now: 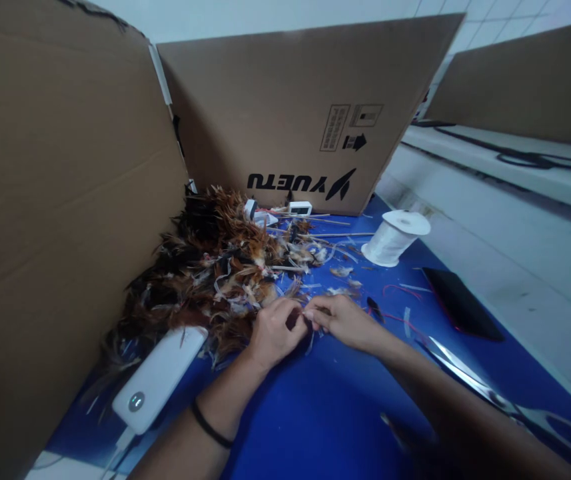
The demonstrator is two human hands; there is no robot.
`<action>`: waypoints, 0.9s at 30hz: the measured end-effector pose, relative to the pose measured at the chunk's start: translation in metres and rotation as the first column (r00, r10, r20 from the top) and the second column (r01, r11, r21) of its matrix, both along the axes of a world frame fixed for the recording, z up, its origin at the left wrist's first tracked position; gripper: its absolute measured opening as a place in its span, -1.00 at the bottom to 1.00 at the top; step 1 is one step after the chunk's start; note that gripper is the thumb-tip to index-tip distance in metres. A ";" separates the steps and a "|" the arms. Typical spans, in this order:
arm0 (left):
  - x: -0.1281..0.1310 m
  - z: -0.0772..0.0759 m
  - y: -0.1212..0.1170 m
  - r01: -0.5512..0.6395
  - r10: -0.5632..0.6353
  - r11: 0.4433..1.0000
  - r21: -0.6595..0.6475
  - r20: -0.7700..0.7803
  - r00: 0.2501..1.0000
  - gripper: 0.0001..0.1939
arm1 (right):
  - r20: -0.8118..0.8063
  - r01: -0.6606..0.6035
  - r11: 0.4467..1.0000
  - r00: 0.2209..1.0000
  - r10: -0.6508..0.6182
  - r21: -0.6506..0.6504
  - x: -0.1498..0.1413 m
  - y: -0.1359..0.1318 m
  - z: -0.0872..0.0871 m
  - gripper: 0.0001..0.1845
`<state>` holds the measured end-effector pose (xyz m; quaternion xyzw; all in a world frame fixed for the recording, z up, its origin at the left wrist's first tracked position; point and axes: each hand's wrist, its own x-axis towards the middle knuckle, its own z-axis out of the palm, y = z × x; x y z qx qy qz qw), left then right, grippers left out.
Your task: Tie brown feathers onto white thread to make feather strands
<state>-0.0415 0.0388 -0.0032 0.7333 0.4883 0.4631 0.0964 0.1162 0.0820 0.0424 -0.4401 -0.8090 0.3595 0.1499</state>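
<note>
A small feather (309, 319) lay between the hands, pinched by the closed fingers of left hand (276, 331) and right hand (346, 321), beside the feather pile (205, 267).

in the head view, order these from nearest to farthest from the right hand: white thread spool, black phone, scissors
From the right hand:
1. black phone, flat on the blue mat to its right
2. white thread spool, beyond it, up right
3. scissors, lower right by the forearm; blade tip rivals the phone

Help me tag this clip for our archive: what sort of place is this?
Probably a small handcraft workstation for feather work. Cardboard panels screen a blue table piled with brown feathers, with a spool of white thread and scissors beside the hands.
</note>
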 end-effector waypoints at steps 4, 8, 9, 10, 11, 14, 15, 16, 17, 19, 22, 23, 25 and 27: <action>-0.001 -0.003 0.003 -0.005 0.005 1.000 -0.004 0.052 0.999 -0.94 | -0.073 -0.001 0.986 0.997 -0.012 -0.167 0.000 0.008 -0.007 -0.76; -0.004 -0.010 0.009 -0.106 0.114 0.990 -0.092 0.090 0.989 -0.92 | -0.030 0.019 0.999 0.999 -0.018 0.030 -0.016 0.022 0.004 -0.76; -0.005 -0.011 0.011 -0.124 0.134 0.985 -0.119 0.085 0.987 -0.92 | 0.002 0.030 0.992 1.000 -0.030 0.121 -0.023 0.027 0.007 -0.78; -0.006 -0.012 0.012 -0.134 0.146 0.981 -0.140 0.076 0.986 -0.92 | 0.023 0.045 0.979 0.998 -0.051 0.200 -0.032 0.032 0.010 -0.80; -0.006 -0.013 0.012 -0.138 0.150 0.978 -0.155 0.064 0.987 -0.92 | 0.035 0.048 0.966 0.998 -0.059 0.255 -0.042 0.038 0.012 -0.81; -0.007 -0.015 0.013 -0.116 0.122 0.980 -0.163 0.025 0.992 -0.91 | 0.035 0.079 0.959 0.995 -0.092 0.274 -0.074 0.056 0.009 -0.83; -0.007 -0.016 0.012 -0.109 0.113 0.981 -0.162 0.017 0.993 -0.90 | 0.038 0.097 0.957 0.993 -0.111 0.272 -0.083 0.062 0.006 -0.84; -0.006 -0.016 0.012 -0.104 0.108 0.982 -0.159 0.014 0.994 -0.89 | 0.038 0.120 0.955 0.990 -0.135 0.271 -0.091 0.068 0.003 -0.85; -0.007 -0.017 0.013 -0.102 0.106 0.982 -0.156 0.016 0.994 -0.89 | 0.038 0.141 0.953 0.987 -0.157 0.269 -0.098 0.072 0.000 -0.86; -0.007 -0.019 0.014 -0.098 0.104 0.984 -0.151 0.033 0.994 -0.88 | 0.026 0.170 0.951 0.983 -0.183 0.257 -0.105 0.080 -0.005 -0.89; -0.008 -0.021 0.015 -0.074 0.085 0.986 -0.146 0.072 0.994 -0.88 | -0.028 0.197 0.956 0.980 -0.196 0.218 -0.104 0.089 -0.010 -0.87; -0.008 -0.022 0.016 -0.069 0.082 0.987 -0.148 0.084 0.993 -0.87 | -0.056 0.207 0.957 0.978 -0.200 0.202 -0.102 0.091 -0.012 -0.87; -0.008 -0.022 0.016 -0.064 0.079 0.986 -0.153 0.098 0.992 -0.87 | -0.124 0.233 0.958 0.969 -0.214 0.166 -0.097 0.094 -0.014 -0.86; -0.008 -0.022 0.016 -0.066 0.083 0.985 -0.158 0.101 0.991 -0.86 | -0.204 0.266 0.956 0.950 -0.238 0.122 -0.092 0.094 -0.014 -0.84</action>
